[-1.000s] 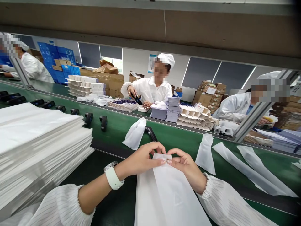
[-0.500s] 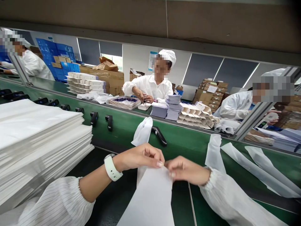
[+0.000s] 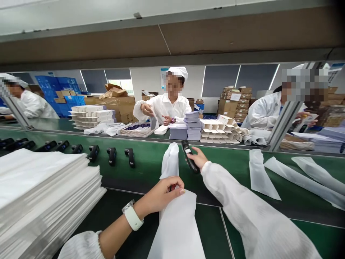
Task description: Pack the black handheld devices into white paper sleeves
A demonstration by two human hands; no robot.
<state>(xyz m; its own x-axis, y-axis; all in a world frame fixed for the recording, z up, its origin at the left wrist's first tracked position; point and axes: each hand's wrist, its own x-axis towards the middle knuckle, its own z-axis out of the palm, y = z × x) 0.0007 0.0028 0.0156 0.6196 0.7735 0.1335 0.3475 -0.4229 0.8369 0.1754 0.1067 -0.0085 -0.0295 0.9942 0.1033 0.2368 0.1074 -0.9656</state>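
Observation:
My left hand (image 3: 163, 194), with a pale watch strap at its wrist, pinches the top edge of a white sheet-like bag (image 3: 178, 226) that hangs down toward me. Farther out over the green belt, my right hand (image 3: 198, 158) has its fingers around a black handheld device (image 3: 185, 146) with a bent shape. Beside that device, a white wrapped bag (image 3: 169, 162) lies on the belt, partly behind my left hand. A thick stack of white bags (image 3: 48, 183) stands to the left of my left forearm.
Several black bent devices (image 3: 111, 156) lie in a row along the green belt (image 3: 145, 154). Loose white bags (image 3: 260, 176) lie at the right. Across the belt, a person (image 3: 172, 104) works behind white cartons (image 3: 221, 129) and booklets (image 3: 192, 124). A metal post (image 3: 287, 124) rises at right.
My right hand has let go of the white bag's edge and reached forward to the black device, now in its fingers. My left hand still pinches the bag. The view has tilted up.

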